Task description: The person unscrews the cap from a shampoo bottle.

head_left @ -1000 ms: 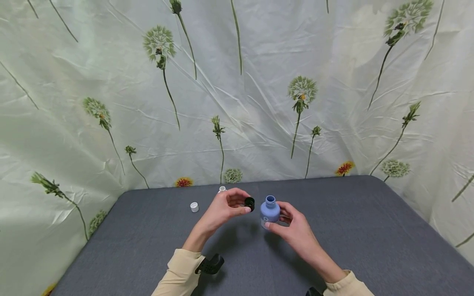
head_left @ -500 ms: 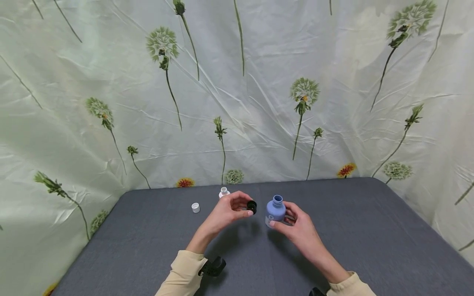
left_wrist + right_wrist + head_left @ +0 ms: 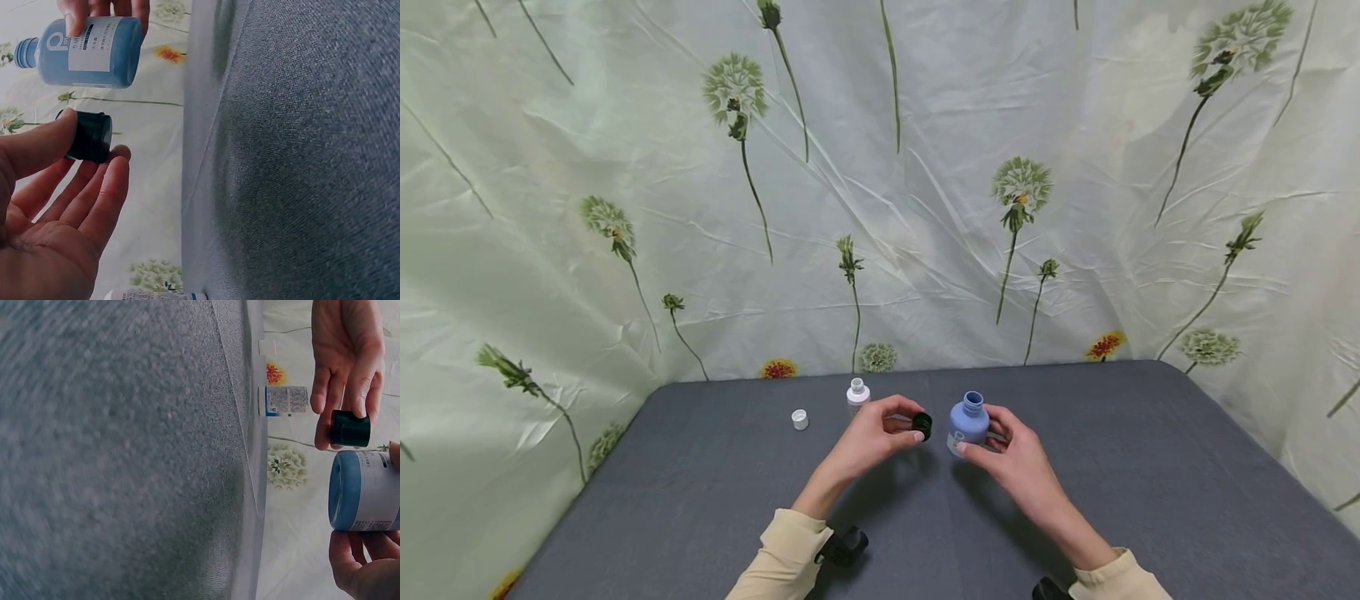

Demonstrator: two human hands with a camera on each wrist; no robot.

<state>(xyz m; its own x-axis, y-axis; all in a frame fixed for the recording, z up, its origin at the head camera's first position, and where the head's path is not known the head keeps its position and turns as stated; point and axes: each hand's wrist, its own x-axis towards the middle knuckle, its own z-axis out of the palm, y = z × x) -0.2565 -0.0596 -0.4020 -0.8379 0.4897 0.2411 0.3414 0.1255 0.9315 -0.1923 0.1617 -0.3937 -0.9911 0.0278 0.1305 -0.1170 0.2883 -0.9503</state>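
Note:
In the head view my left hand (image 3: 874, 433) pinches a black screw cap (image 3: 922, 426) between thumb and fingers, its hollow side turned to the right. My right hand (image 3: 1017, 446) grips a blue bottle (image 3: 968, 423) by its body, thumb in front and fingers behind. The bottle is upright, and its threaded neck is uncapped. Cap and bottle are held apart, side by side, above the table. From the left wrist, a white label (image 3: 94, 44) shows on the bottle. The right wrist view has the bottle's base (image 3: 342, 490) and the dark cap (image 3: 351, 428) just beyond.
A small white bottle (image 3: 858, 392) with an uncapped neck stands behind my left hand, partly covered by it. To its left a white cap (image 3: 800, 419) lies on the grey cloth-covered table (image 3: 700, 492). A flower-printed curtain (image 3: 925, 208) hangs along the table's back edge.
Both hands, with the cap and the blue bottle, have shifted slightly right in the head view. More of the small white bottle shows from behind the left hand. Both grips look the same.

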